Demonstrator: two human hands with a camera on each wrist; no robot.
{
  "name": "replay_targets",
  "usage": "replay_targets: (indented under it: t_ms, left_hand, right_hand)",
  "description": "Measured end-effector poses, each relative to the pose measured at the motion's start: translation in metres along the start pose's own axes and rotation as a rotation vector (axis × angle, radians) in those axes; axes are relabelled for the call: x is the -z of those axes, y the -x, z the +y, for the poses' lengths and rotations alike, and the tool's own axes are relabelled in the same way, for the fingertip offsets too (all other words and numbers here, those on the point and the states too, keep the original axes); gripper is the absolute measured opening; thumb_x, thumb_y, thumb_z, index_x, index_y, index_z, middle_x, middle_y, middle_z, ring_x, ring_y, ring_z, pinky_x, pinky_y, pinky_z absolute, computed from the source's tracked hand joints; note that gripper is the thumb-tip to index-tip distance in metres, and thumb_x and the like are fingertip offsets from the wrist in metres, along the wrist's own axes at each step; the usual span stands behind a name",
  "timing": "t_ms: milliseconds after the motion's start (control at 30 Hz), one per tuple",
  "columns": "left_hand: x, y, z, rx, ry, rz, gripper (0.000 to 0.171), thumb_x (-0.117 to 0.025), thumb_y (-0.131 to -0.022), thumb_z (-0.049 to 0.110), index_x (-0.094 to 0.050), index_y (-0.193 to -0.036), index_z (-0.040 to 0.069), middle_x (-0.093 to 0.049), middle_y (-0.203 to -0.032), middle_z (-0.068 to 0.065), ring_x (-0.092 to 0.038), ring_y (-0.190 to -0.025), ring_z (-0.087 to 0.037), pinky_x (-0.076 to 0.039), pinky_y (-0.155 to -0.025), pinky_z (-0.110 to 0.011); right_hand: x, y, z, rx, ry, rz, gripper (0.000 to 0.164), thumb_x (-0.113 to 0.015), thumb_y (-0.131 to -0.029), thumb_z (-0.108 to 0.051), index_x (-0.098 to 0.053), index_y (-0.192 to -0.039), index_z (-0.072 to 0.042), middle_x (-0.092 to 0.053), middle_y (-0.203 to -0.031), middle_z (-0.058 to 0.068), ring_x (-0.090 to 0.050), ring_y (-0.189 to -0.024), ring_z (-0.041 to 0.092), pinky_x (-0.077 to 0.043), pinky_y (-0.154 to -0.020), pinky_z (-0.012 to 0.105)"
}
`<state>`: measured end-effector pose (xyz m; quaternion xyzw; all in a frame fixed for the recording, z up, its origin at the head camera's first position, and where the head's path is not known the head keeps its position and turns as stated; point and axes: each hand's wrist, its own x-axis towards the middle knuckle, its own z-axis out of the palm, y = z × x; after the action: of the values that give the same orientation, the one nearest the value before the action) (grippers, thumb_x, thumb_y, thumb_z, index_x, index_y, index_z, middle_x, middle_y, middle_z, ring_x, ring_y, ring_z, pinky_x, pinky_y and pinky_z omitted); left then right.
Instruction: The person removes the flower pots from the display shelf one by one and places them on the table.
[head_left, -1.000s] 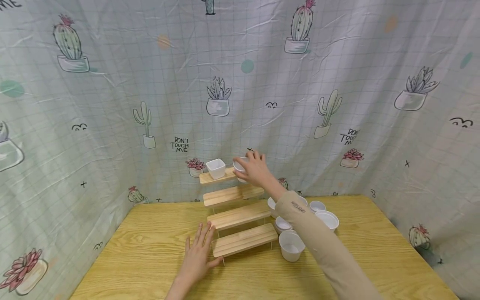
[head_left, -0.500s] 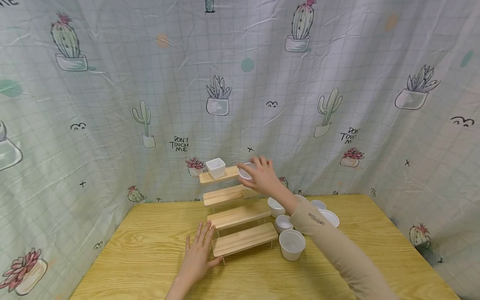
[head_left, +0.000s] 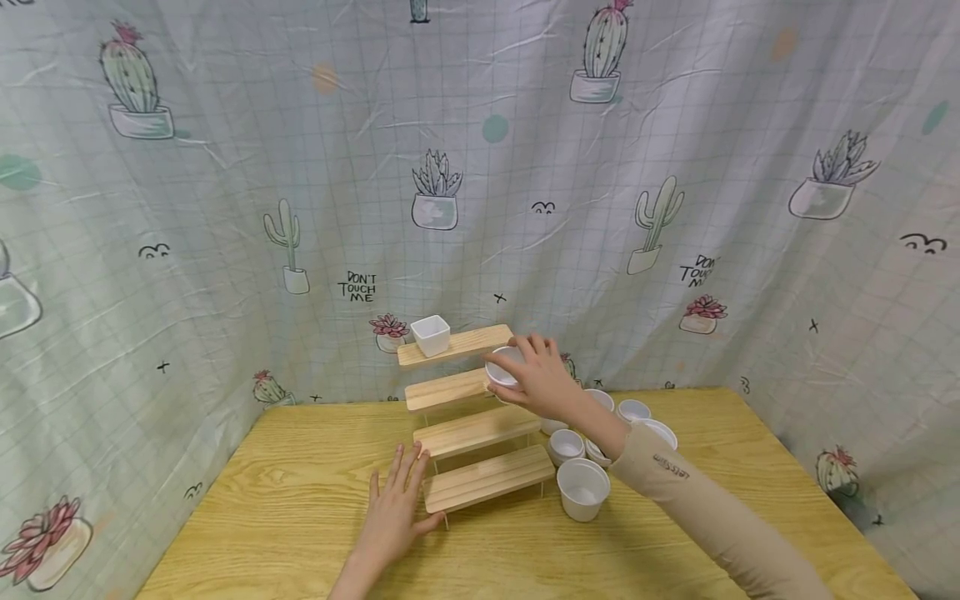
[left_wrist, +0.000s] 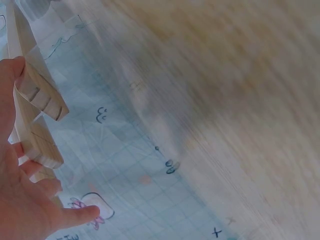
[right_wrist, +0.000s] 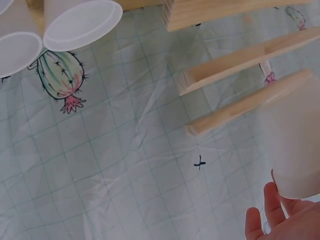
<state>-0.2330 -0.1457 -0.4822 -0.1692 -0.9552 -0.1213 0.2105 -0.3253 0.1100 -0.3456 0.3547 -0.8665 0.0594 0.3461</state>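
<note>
A four-step wooden display stand point(head_left: 483, 479) stands on the table, with a square white pot point(head_left: 431, 336) on the left of its top step. My right hand point(head_left: 546, 379) holds a round white pot point(head_left: 498, 370) by its rim, level with the right end of the second step from the top. The right wrist view shows this pot point(right_wrist: 295, 145) upside down because of the camera angle, with fingertips at its rim. My left hand point(head_left: 392, 512) rests against the stand's left ends, fingers mostly straight. In the left wrist view its thumb point(left_wrist: 11, 75) touches a plank end.
Right of the stand are several round white pots; the nearest is a larger pot point(head_left: 582, 490), with a smaller pot point(head_left: 566, 447) behind it. The forearm partly covers others. A cactus-print curtain point(head_left: 480, 167) hangs behind the wood-grain table point(head_left: 300, 500).
My right hand has carried the round pot from the right end of the top step down and to the right. The left hand and the square pot have stayed in place.
</note>
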Motion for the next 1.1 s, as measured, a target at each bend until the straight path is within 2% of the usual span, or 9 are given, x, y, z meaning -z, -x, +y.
replay_targets:
  t_ms: [167,400,667,900,1100]
  left_hand:
    - [0.001,0.000,0.001,0.002,-0.002,-0.009,0.091,-0.071,-0.067,0.046,-0.028,-0.139,0.011,-0.024,-0.147,-0.007,-0.021,-0.134,-0.035,-0.022,-0.096,-0.071]
    - [0.000,0.000,0.002,0.003,0.000,-0.006,0.092,-0.071,-0.067,0.046,-0.027,-0.139,0.011,-0.024,-0.147,-0.007,-0.020,-0.135,-0.035,-0.022,-0.096,-0.071]
    - [0.000,0.001,0.002,0.001,-0.001,-0.007,0.092,-0.071,-0.067,0.045,-0.027,-0.139,0.011,-0.024,-0.147,-0.007,-0.020,-0.134,-0.035,-0.022,-0.095,-0.071]
    - [0.000,0.001,0.002,-0.001,-0.002,-0.006,0.092,-0.071,-0.067,0.045,-0.027,-0.139,0.011,-0.024,-0.147,-0.007,-0.020,-0.134,-0.035,-0.021,-0.095,-0.071]
    - [-0.001,0.001,0.002,0.002,-0.007,-0.007,0.092,-0.071,-0.067,0.045,-0.027,-0.139,0.011,-0.024,-0.147,-0.008,-0.020,-0.135,-0.035,-0.021,-0.096,-0.070]
  right_hand:
    - [0.005,0.020,-0.001,0.026,-0.004,0.027,0.040,-0.059,-0.081,-0.043,-0.054,-0.119,-0.030,-0.051,-0.113,0.010,-0.042,-0.095,0.026,-0.034,-0.074,0.043]
    - [0.006,0.051,0.000,0.042,-0.034,0.035,0.037,-0.047,-0.087,-0.050,-0.054,-0.118,-0.030,-0.051,-0.113,0.008,-0.042,-0.096,0.025,-0.034,-0.074,0.042]
    - [0.013,0.076,0.000,0.049,-0.063,0.033,0.037,-0.055,-0.084,-0.044,-0.055,-0.118,-0.029,-0.052,-0.112,0.008,-0.042,-0.094,0.025,-0.034,-0.073,0.042]
    - [0.016,0.098,0.002,0.076,-0.043,0.042,0.037,-0.053,-0.084,-0.047,-0.055,-0.116,-0.029,-0.052,-0.109,0.008,-0.044,-0.094,0.025,-0.035,-0.077,0.048]
    - [0.016,0.116,0.006,0.087,-0.050,0.053,0.038,-0.052,-0.084,-0.048,-0.056,-0.115,-0.027,-0.053,-0.107,0.009,-0.045,-0.094,0.026,-0.035,-0.076,0.045]
